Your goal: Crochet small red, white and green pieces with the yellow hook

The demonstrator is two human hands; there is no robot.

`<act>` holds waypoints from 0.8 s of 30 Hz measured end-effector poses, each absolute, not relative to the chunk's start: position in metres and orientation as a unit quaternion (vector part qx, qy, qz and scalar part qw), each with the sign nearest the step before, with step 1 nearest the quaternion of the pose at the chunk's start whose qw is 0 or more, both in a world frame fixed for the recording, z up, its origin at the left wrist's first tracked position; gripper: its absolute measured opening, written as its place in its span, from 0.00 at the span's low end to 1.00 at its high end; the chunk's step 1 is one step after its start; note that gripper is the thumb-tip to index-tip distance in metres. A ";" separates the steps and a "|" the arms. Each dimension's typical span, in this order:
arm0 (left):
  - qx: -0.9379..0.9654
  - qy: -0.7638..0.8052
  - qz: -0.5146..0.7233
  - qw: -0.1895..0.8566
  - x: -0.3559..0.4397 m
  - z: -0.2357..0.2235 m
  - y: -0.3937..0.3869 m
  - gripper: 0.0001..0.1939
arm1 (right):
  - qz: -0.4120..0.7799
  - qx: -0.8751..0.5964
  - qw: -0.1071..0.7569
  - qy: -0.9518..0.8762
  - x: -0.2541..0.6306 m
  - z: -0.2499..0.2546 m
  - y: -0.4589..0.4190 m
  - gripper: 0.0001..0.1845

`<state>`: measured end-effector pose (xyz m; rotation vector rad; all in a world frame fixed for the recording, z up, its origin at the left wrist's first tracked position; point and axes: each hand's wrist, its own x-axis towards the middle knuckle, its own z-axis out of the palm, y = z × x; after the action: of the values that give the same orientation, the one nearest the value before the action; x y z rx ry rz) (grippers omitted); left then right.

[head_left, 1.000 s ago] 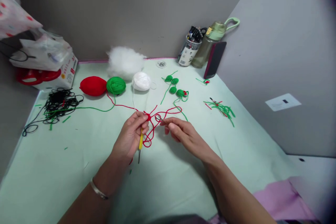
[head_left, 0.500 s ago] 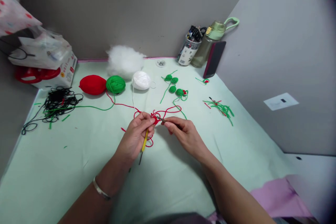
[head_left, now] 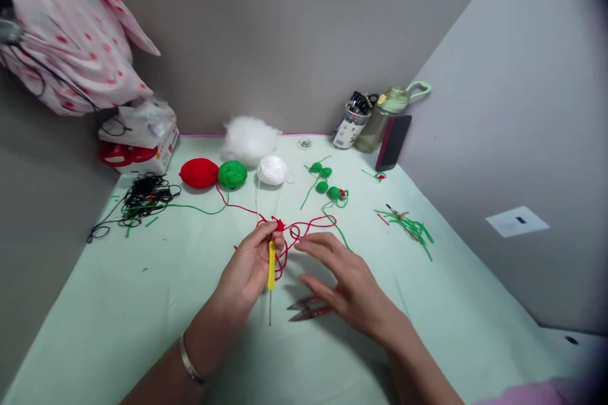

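Observation:
My left hand [head_left: 249,269] pinches a small red crochet piece [head_left: 278,225] at its fingertips, and a yellow-handled crochet hook [head_left: 271,269] hangs down from the same grip. Red yarn [head_left: 308,226] loops away from the piece toward the red yarn ball [head_left: 199,173]. My right hand [head_left: 344,285] hovers open, fingers spread, just above a pair of small snips [head_left: 308,308] lying on the pale green table cover [head_left: 142,304].
Green yarn ball [head_left: 232,174], white yarn ball [head_left: 272,170] and white stuffing [head_left: 250,138] sit at the back. Green crochet pieces [head_left: 327,181], yarn scraps [head_left: 408,225], tangled black cord [head_left: 140,197], pen cup [head_left: 350,127], bottle [head_left: 387,111], phone [head_left: 393,142] and box [head_left: 142,145] lie around.
My right hand has let go of the snips, which now lie on the table, and its fingers have spread. The camera has tilted, showing more wall.

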<state>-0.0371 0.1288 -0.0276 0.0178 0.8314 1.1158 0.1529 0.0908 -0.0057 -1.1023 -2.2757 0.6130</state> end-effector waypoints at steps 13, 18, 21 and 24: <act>0.113 0.351 0.556 0.745 -0.013 -0.017 0.102 0.07 | 0.075 -0.355 0.447 -0.818 0.132 -0.008 0.076 0.17; 0.204 0.350 0.525 0.749 -0.010 -0.003 0.094 0.11 | 0.157 -0.391 0.509 -0.751 0.142 0.003 0.079 0.13; 0.260 0.353 0.504 0.744 -0.012 0.001 0.093 0.14 | 0.135 -0.407 0.492 -0.758 0.145 0.004 0.081 0.11; 0.308 0.353 0.487 0.737 -0.016 0.004 0.093 0.16 | 0.134 -0.392 0.478 -0.775 0.149 0.003 0.082 0.14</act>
<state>-0.0156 0.0932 0.0045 0.6758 0.7746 1.0695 0.1492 0.0815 0.0027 -0.9565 -1.8919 0.3275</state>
